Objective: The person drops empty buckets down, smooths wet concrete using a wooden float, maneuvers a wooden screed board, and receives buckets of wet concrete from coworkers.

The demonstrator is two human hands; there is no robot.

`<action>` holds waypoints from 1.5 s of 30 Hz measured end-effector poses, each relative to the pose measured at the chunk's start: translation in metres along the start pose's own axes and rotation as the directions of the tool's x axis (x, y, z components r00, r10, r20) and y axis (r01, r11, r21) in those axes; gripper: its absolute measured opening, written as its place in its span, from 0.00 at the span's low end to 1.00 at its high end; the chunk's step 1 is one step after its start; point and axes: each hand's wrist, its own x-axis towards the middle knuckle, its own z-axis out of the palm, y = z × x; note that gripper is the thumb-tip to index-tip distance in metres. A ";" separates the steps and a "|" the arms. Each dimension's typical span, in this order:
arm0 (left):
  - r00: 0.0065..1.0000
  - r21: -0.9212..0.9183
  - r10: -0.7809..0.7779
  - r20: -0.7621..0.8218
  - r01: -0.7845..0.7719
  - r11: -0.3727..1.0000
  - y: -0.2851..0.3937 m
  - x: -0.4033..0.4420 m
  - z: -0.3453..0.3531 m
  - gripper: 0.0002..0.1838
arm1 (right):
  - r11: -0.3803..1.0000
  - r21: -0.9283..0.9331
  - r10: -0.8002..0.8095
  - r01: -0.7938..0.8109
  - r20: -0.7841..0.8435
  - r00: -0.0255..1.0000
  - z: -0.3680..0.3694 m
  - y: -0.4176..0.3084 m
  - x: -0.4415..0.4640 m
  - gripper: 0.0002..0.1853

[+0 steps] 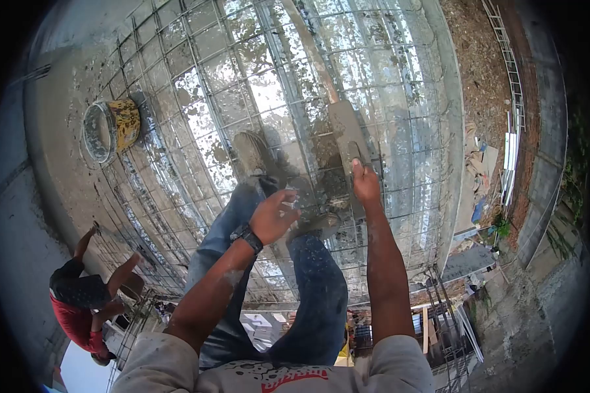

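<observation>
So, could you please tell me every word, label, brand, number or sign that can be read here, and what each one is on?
No text can be read with certainty.
Red lettering on the pale grey short-sleeved shirt: too distorted to read.
Black wristwatch: any figures are too small to read.
Yellow, dark-smeared round bucket: no legible words.

Float [345,121]: has grip [352,148] partly hidden by right hand [367,183]. Wood strip [311,47]: runs past top edge. Ladder [506,52]: likewise. Shirt [363,378]: runs past bottom edge, bears illegible lettering [295,378].
</observation>
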 end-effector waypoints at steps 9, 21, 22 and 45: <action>0.989 -0.146 -0.056 -0.139 0.036 0.989 0.036 0.087 -0.094 0.23 | 0.955 0.001 0.287 -0.297 0.257 0.923 -0.011 -0.178 0.116 0.43; 0.931 -0.335 -0.215 -0.294 0.110 0.936 0.067 0.147 -0.293 0.23 | 0.974 0.099 0.174 -0.202 0.236 0.956 0.006 -0.388 0.294 0.43; 0.923 -0.356 -0.253 -0.289 0.142 0.924 0.071 0.150 -0.302 0.23 | 0.976 0.099 0.163 -0.192 0.246 0.955 0.009 -0.401 0.311 0.43; 0.956 -0.673 -0.233 -0.177 0.055 0.737 0.319 0.386 -0.453 0.21 | 0.985 0.056 0.140 -0.162 0.283 0.949 0.042 -0.657 0.592 0.44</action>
